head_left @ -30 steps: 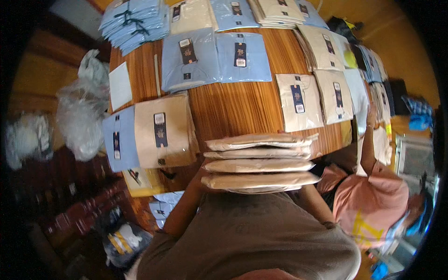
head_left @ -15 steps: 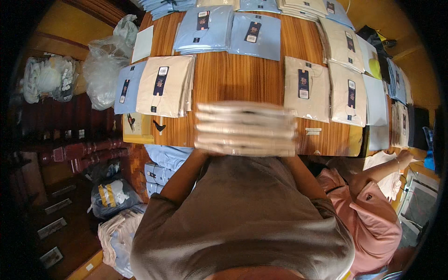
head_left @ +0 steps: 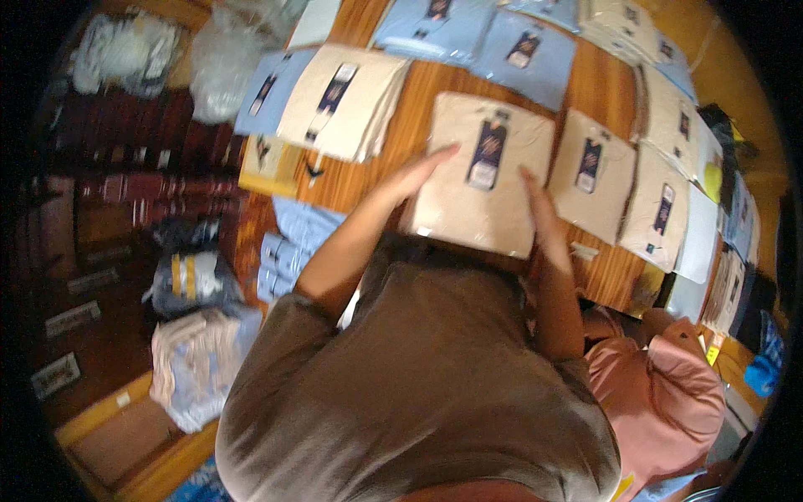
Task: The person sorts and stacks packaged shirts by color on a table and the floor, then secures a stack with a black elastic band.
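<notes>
A stack of beige folded garments in clear plastic bags (head_left: 452, 205), with a dark tag on the top one, is at the near edge of the table in front of me. My left hand (head_left: 425, 171) grips its left side, one digit reaching over the top bag. On the opposite side my right hand (head_left: 544, 219) is closed round the edge, a digit lying on top. The other fingers are mostly hidden beside or under the stack. Just right of it lies a bagged beige garment (head_left: 592, 201); a thicker beige pile (head_left: 368, 113) is on the left.
Blue bagged garments (head_left: 527, 75) cover the far side of the wooden table (head_left: 343, 186). A co-worker in a pink shirt (head_left: 661, 402) sits close on my right. Clear plastic bags (head_left: 230, 63) hang at the left; wrapped bundles (head_left: 201, 360) stand on the floor below.
The beige stack, held edge-on and blurred before, is turned so its tagged top faces up, and sits farther over the table. My hands moved forward with it. The view has tilted.
</notes>
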